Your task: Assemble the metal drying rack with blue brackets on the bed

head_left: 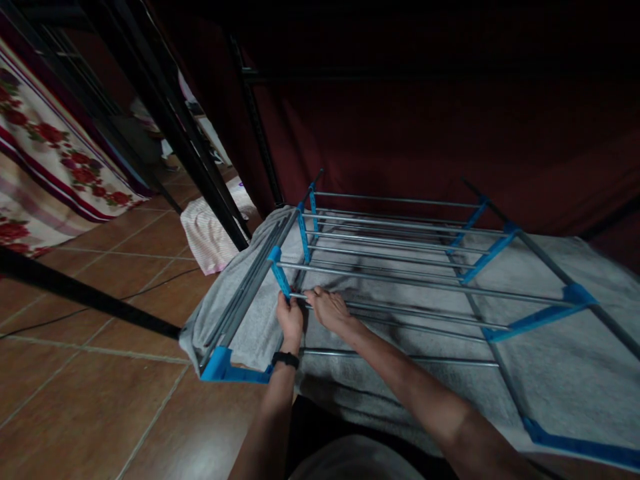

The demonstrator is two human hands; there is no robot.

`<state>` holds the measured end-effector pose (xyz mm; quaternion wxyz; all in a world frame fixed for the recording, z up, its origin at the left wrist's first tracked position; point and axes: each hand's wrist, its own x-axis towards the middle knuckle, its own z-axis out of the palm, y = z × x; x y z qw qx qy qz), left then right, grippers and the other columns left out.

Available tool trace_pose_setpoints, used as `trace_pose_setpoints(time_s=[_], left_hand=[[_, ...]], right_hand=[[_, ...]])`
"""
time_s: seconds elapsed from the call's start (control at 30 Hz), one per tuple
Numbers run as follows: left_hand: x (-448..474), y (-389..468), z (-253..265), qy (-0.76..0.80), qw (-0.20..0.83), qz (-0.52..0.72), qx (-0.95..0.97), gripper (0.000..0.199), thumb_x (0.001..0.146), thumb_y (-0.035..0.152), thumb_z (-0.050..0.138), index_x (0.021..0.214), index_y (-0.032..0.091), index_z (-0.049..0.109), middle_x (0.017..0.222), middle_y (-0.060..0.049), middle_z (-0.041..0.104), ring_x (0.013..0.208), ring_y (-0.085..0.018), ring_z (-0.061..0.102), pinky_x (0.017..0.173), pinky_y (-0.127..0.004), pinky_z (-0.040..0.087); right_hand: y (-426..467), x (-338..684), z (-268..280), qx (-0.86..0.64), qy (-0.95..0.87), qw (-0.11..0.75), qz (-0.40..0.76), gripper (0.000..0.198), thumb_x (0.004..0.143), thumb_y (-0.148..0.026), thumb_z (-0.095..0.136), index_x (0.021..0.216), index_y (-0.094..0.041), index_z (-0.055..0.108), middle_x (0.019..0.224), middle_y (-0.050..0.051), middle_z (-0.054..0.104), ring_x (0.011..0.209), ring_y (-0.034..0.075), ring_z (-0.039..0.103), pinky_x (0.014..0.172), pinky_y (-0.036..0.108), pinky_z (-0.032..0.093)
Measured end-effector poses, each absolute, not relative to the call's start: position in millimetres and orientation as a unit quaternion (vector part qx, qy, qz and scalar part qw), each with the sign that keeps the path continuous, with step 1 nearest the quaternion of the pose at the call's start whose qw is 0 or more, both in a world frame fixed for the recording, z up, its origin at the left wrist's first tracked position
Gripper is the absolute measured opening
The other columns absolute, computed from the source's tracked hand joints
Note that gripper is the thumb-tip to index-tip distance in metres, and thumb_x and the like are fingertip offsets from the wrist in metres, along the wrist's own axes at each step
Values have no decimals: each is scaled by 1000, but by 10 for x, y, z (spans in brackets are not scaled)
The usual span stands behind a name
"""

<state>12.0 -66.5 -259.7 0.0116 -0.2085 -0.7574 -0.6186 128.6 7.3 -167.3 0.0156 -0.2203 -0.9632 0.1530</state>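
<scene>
A metal drying rack (390, 275) with grey rods and blue plastic joints lies across a grey blanket. My left hand (290, 319), with a dark band at its wrist, closes around the lower end of a blue plastic bracket (281, 275) near the rack's left side. Just to its right, my right hand (327, 308) has its fingers wrapped over a metal rod (425, 311) close to where that rod meets the bracket. The fingertips of both hands are partly hidden.
The grey blanket (565, 387) covers the surface beneath the rack. Black metal posts (165, 120) stand at the left, with a dark red cloth (400, 133) behind. On the tiled floor (90, 400) runs a thin cable (125, 297). A flowered curtain (55, 153) hangs far left.
</scene>
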Motion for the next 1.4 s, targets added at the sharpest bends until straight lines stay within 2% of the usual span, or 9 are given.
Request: trace_pose_setpoints(time_s=[0.23,0.47,0.73,0.97,1.4], left_hand=[[100,-658,-2623,-759,11,-616,-208,18,83,17,54,98,23,61,95,-6,69,92,-22,63,93,-38,50],[79,-644,-2666,-755,4,-623,-204,21,82,18,53,101,22,62,97,-6,69,93,-22,64,92,-37,51],[84,-645,-2648,-753,-3,-626,-205,17,82,19,54,98,22,61,93,-4,68,90,-20,63,89,-34,51],[88,-663,-2637,-754,-1,-620,-215,21,82,19,55,102,21,62,99,-7,69,96,-22,64,93,-37,50],[55,-655,-2707,-744,-18,-631,-219,27,84,17,54,109,22,62,104,-7,69,99,-21,64,95,-36,51]], right_hand=[[82,1286,-1698,-222,-962,13,159,40,108,-33,27,131,-28,59,124,7,66,101,21,68,90,35,51],[121,1301,-1711,-202,-968,25,149,41,108,-33,24,128,-26,59,125,7,67,97,22,69,86,36,52],[160,1311,-1703,-188,-972,16,142,42,108,-35,24,131,-26,58,127,7,67,101,22,69,89,34,50],[193,1325,-1652,-186,-969,3,160,42,108,-36,27,129,-25,61,126,10,67,106,23,68,90,35,49],[210,1320,-1665,-185,-970,3,155,43,108,-36,26,129,-25,61,127,9,67,106,24,68,91,36,49]])
